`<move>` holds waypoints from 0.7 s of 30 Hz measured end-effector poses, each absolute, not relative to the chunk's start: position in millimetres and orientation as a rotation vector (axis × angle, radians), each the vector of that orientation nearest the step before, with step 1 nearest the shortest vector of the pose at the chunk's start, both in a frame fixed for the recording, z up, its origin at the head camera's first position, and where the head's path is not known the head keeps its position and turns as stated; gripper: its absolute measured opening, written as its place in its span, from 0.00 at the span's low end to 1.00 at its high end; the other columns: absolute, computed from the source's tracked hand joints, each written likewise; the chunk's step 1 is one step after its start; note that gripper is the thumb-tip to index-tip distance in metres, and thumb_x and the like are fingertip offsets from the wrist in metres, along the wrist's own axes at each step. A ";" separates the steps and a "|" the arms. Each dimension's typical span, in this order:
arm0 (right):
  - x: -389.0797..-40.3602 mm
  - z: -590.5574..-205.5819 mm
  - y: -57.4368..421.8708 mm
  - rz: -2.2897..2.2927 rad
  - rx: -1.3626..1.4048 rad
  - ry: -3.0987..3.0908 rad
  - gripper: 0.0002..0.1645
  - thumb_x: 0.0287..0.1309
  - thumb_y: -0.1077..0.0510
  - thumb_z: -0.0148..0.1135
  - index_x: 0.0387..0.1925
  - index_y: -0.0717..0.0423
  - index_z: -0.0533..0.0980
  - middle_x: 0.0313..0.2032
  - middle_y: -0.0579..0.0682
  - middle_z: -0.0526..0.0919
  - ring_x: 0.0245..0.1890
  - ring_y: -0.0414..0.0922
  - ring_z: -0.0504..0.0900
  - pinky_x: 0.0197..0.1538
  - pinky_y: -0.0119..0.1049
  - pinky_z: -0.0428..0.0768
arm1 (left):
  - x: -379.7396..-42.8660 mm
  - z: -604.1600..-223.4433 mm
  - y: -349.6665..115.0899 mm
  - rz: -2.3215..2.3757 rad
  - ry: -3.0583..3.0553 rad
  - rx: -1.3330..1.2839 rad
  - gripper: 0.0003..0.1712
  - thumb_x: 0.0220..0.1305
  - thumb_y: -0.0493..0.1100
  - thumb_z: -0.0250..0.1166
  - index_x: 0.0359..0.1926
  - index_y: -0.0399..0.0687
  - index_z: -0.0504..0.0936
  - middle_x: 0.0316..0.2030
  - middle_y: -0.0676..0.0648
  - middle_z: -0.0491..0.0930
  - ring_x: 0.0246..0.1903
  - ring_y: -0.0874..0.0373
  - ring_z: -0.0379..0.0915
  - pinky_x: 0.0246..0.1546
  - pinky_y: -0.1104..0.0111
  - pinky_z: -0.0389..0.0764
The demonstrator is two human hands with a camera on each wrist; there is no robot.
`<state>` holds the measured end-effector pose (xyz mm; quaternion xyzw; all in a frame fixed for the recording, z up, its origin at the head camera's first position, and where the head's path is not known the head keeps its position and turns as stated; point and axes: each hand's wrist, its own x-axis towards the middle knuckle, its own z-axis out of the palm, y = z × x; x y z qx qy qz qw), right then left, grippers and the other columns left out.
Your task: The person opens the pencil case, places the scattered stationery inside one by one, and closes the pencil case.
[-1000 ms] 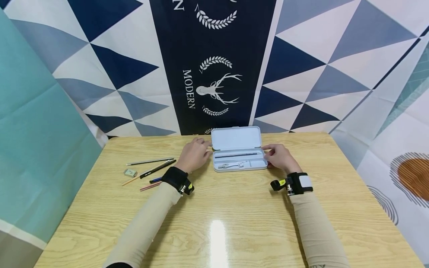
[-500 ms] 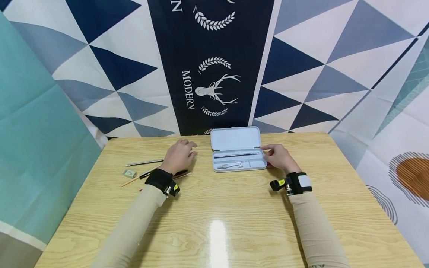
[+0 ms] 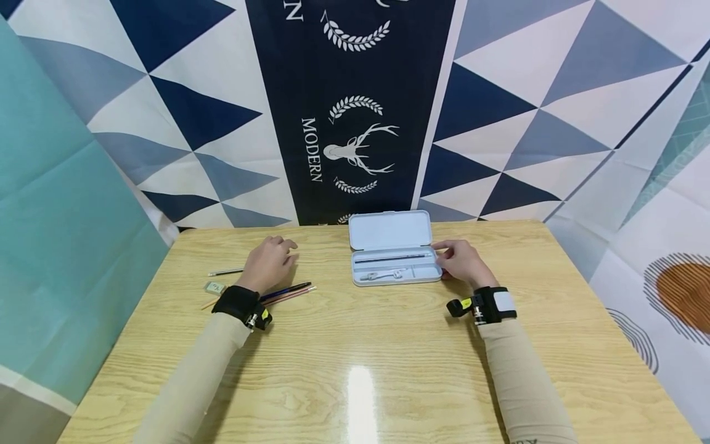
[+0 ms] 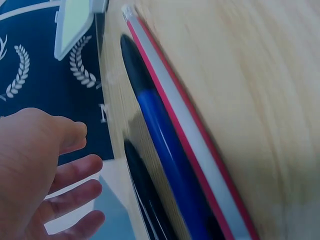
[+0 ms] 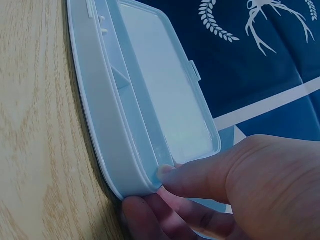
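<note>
A light blue pencil case lies with its lid raised at the back of the table. Inside are a dark pencil and a white compass-like drawing tool. My right hand pinches the case's right end, thumb on the rim and fingers against the outer wall in the right wrist view. My left hand hovers over the loose pens with relaxed fingers and nothing in them. Beneath it lie a blue pen with black ends, a red-and-white striped pencil and a black pen.
Left of my left hand are an eraser, a silver-grey pencil and the tip of a tan stick, partly covered by the wrist. Patterned cloth hangs right behind the table's far edge.
My left hand has moved left, away from the case, to above the loose pens. The blue pen and striped pencil now stick out further right than before. My right hand stays on the case.
</note>
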<state>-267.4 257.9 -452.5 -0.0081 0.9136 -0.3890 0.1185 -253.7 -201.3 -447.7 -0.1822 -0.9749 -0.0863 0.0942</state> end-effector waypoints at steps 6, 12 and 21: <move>-267.2 -453.6 258.3 -1.137 -0.022 2.676 0.29 0.80 0.64 0.59 0.77 0.66 0.76 0.50 0.66 0.84 0.36 0.45 0.86 0.37 0.31 0.87 | -251.0 -449.7 -220.0 -0.245 -2.912 -0.498 0.16 0.81 0.42 0.69 0.61 0.39 0.90 0.51 0.35 0.90 0.52 0.38 0.86 0.46 0.51 0.93; -266.0 -451.8 257.5 -1.138 -0.019 2.676 0.29 0.80 0.64 0.59 0.77 0.66 0.76 0.51 0.67 0.84 0.37 0.46 0.86 0.37 0.31 0.87 | -248.5 -447.4 -234.4 -0.267 -2.929 -0.466 0.16 0.81 0.40 0.68 0.61 0.37 0.90 0.51 0.33 0.89 0.53 0.36 0.86 0.47 0.50 0.93; -265.8 -450.1 258.3 -1.150 -0.033 2.673 0.30 0.79 0.64 0.59 0.77 0.67 0.75 0.51 0.67 0.84 0.37 0.46 0.86 0.37 0.31 0.87 | -246.2 -445.0 -256.1 -0.347 -2.950 -0.424 0.15 0.81 0.39 0.67 0.60 0.34 0.89 0.50 0.31 0.89 0.52 0.35 0.87 0.49 0.47 0.92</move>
